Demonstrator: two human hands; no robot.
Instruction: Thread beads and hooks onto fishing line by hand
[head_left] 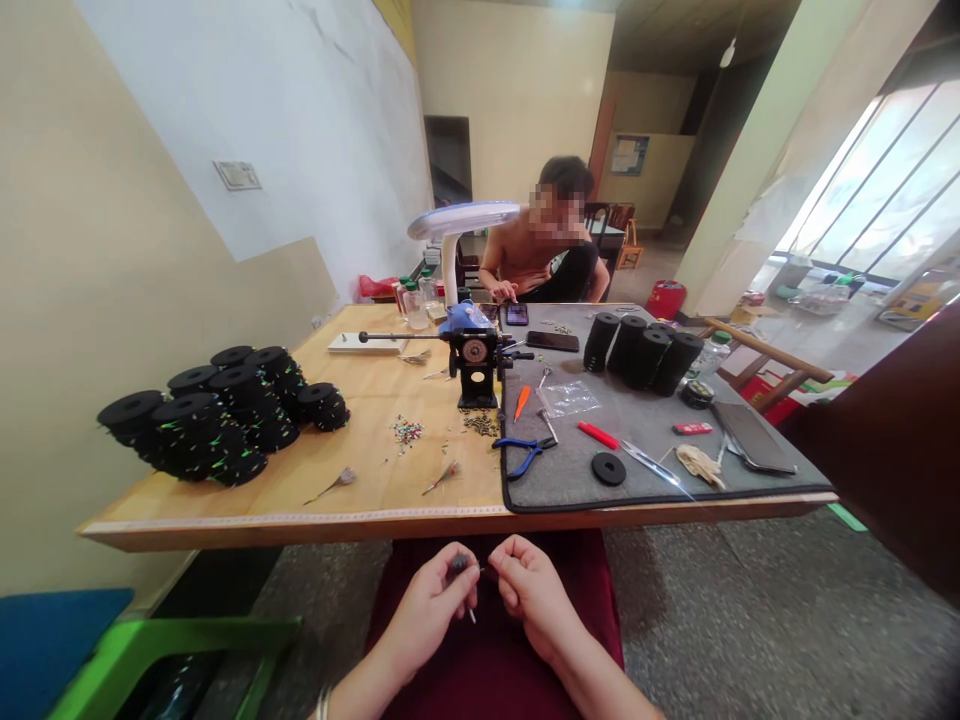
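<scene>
Low in the head view, both hands are close together just short of the table's front edge. My left hand [441, 595] is closed around a small dark object [458, 565]; a thin pale tip [472, 615] sticks out below the fingers, and its kind is not clear. Thumb and forefinger of my right hand [529, 585] are pinched beside it, with whatever they hold too small to make out. Nearest on the table are a feathery bundle with a thin stem [444, 476], a similar bundle [335, 485] and blue-handled pliers [527, 455].
A black winding device with a dial [475, 365] stands mid-table before a lamp [461, 218]. Black foam spools stand left [240, 385] and right [631, 350]. Small coloured pieces [407, 431], a red-handled tool [600, 435] and a foam disc [608, 468] lie around. Opposite, a person touches a phone [517, 315].
</scene>
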